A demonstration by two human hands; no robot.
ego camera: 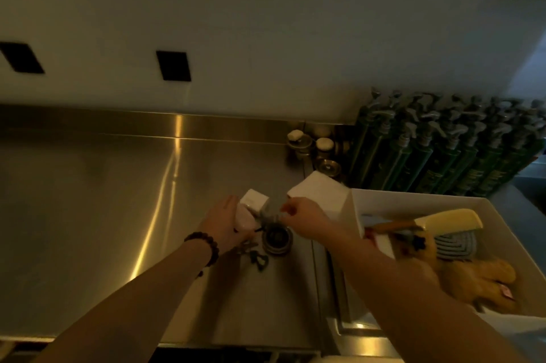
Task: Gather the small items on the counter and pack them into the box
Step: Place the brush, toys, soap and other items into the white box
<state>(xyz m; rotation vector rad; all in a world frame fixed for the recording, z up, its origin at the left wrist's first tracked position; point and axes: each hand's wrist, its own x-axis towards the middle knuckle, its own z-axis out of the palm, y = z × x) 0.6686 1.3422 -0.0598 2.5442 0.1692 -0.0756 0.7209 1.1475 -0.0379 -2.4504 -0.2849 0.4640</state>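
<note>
A white box [499, 223] sits at the right on the steel counter [103, 200] and holds a yellow comb, a striped cloth, brown plush items and other things. My left hand [224, 223], with a bead bracelet on the wrist, cups a pinkish-white round item [243, 219]. My right hand [304, 222] pinches a small clear packet [273, 210] just above a dark round metal piece [277, 238]. A small white carton [252, 198] stands behind my hands. Dark keys or clips [257, 257] lie below my left hand.
A taller white carton [322, 194] stands between my hands and the box. Two capped jars and a metal lid [313, 147] sit at the back. Rows of green pump bottles [443, 149] stand along the back right. The counter's front edge runs near the bottom.
</note>
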